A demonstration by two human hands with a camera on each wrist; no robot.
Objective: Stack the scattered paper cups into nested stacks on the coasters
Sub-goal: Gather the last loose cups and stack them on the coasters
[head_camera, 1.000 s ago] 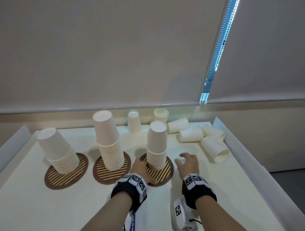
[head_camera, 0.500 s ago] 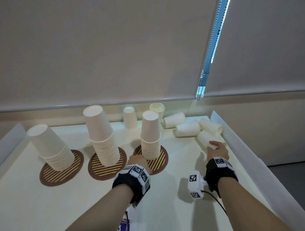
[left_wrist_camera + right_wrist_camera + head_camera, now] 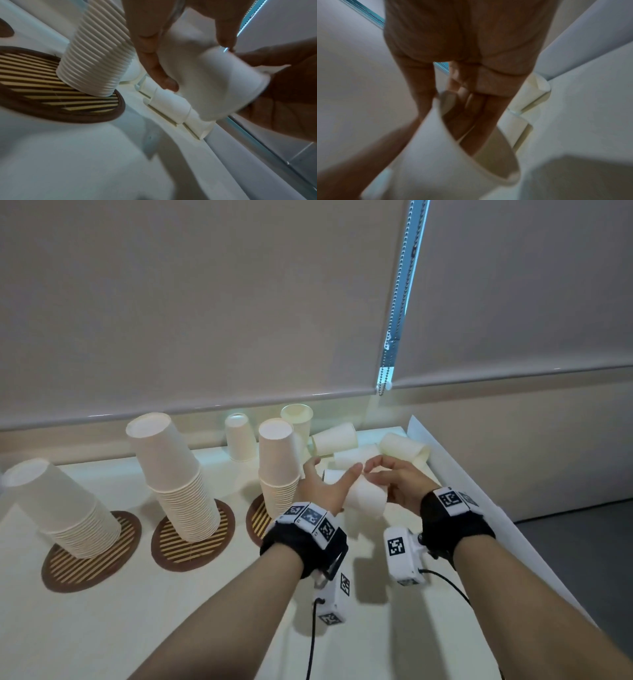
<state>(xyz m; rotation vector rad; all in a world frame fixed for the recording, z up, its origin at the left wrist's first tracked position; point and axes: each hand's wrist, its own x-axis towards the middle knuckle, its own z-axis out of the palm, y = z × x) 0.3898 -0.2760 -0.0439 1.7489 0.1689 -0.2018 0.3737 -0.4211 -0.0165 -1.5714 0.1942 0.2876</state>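
Three nested stacks of white paper cups stand upside down on striped brown coasters: left stack (image 3: 61, 508), middle stack (image 3: 174, 474), right stack (image 3: 277, 467) (image 3: 96, 54) on its coaster (image 3: 255, 522) (image 3: 51, 86). My right hand (image 3: 394, 479) (image 3: 467, 94) holds a single paper cup (image 3: 364, 496) (image 3: 223, 83) (image 3: 447, 155) on its side in the air beside the right stack, fingers inside its mouth and thumb outside. My left hand (image 3: 325, 484) (image 3: 188, 54) is spread at the cup's closed end, a fingertip (image 3: 226, 46) touching it.
Loose cups remain at the back right: one upside down (image 3: 239, 436), one upright (image 3: 296, 419), several lying on their sides (image 3: 334, 438) (image 3: 404, 446). A raised white edge (image 3: 455, 474) borders the table on the right. Window blinds hang behind.
My right hand reached to the lying cups at the right, took one and carried it back left. My left hand left the foot of the right stack and rose to meet the cup.
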